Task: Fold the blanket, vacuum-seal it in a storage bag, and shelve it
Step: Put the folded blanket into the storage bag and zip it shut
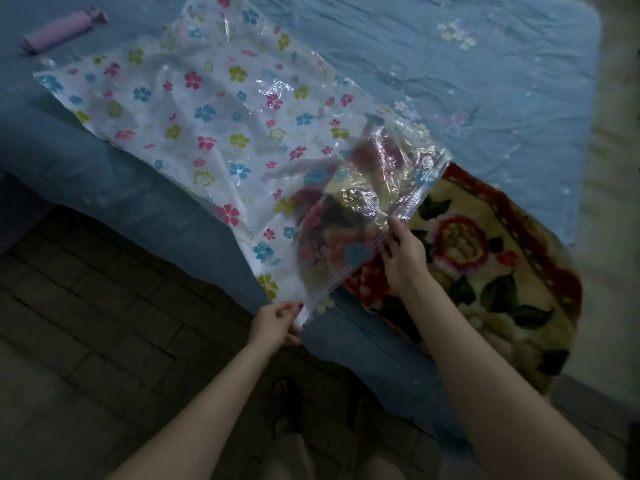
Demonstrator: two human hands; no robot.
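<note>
A clear plastic storage bag [194,109] printed with small coloured flowers lies spread across the blue bed. Its open zip end is lifted over one end of the folded floral blanket [485,265], which lies on the bed at the right. My left hand [277,323] pinches the near corner of the bag's mouth at the bed's edge. My right hand [403,258] grips the zip edge further along, above the blanket. Part of the blanket shows blurred through the plastic.
A lilac hand pump [60,29] lies on the bed at the far left, beyond the bag. The blue bedsheet [450,57] covers the bed. Dark brick-patterned floor [104,323] lies below the bed's edge, with my feet near the bottom.
</note>
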